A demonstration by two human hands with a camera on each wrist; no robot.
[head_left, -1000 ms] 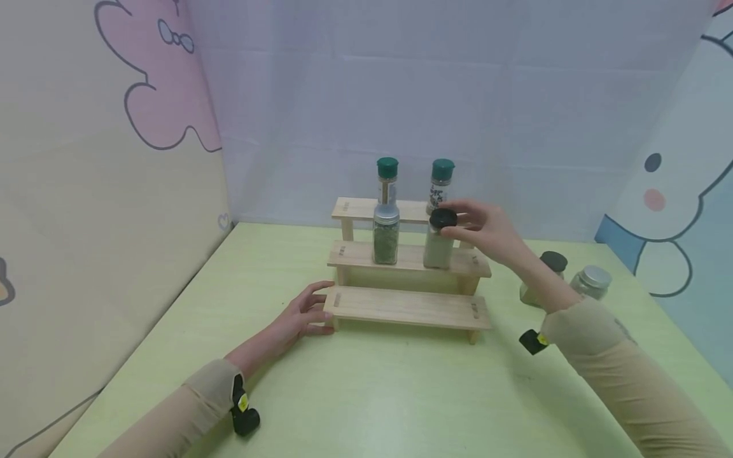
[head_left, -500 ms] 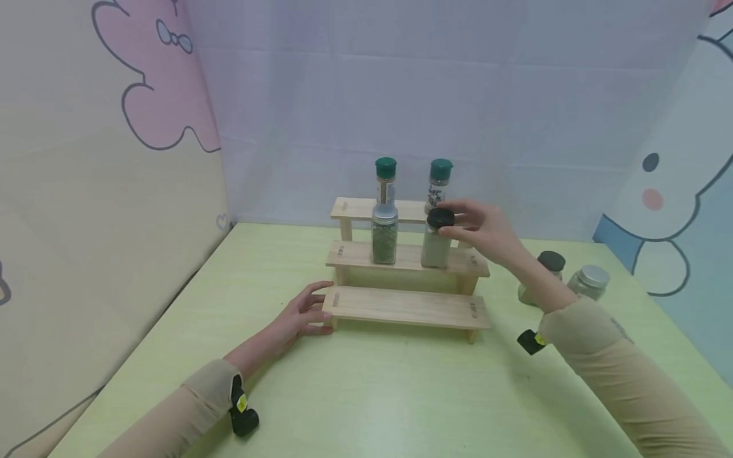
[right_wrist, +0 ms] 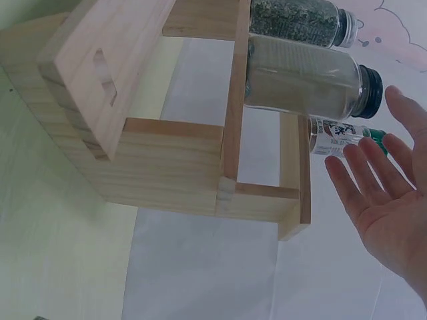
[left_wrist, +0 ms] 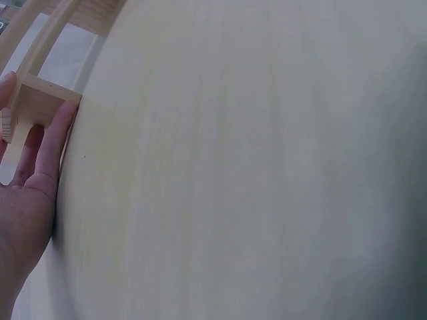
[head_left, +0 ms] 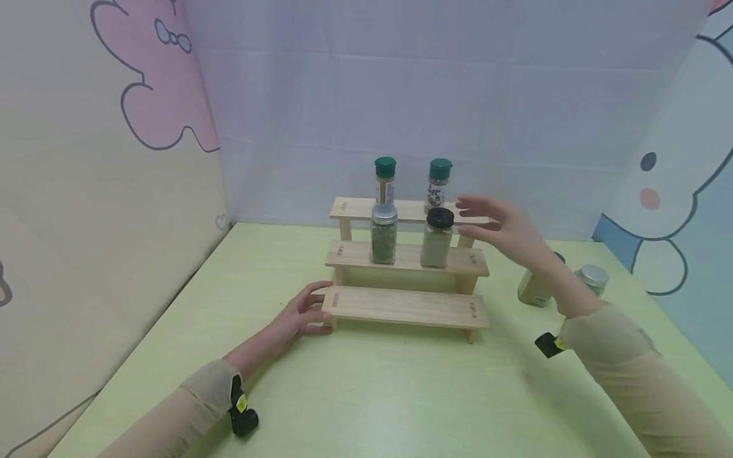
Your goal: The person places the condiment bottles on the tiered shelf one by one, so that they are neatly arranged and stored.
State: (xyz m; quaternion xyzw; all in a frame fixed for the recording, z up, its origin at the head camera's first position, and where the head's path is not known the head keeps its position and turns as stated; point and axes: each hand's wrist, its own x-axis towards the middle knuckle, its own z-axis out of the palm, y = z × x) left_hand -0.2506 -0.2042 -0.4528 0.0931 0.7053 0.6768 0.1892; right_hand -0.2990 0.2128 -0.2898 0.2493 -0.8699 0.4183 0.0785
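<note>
My left hand [head_left: 296, 318] holds the left end of a three-tier wooden display rack [head_left: 406, 306], fingers against the lowest step's end panel in the left wrist view. My right hand [head_left: 509, 234] hovers right of a black-capped jar of pale powder [head_left: 436, 247], apart from it. In the right wrist view this hand [right_wrist: 393, 213] has spread fingers and holds nothing. The jar stands upright on the middle step, right of a silver-capped jar of green herbs [head_left: 383, 240]. Two green-capped spice bottles, the left one [head_left: 385, 181] and the right one [head_left: 437, 187], stand on the top step.
Behind my right forearm, a dark-capped jar [head_left: 534, 289] and a silver-capped jar [head_left: 592, 278] stand on the pale green-yellow table [head_left: 389, 394], both partly covered. Patterned cloth walls [head_left: 366, 114] enclose the back and sides. A small black camera sits at each cuff.
My right hand has let go of the black-capped jar and moved off to the right. The jar stays on the middle step. My left hand stays at the rack's end.
</note>
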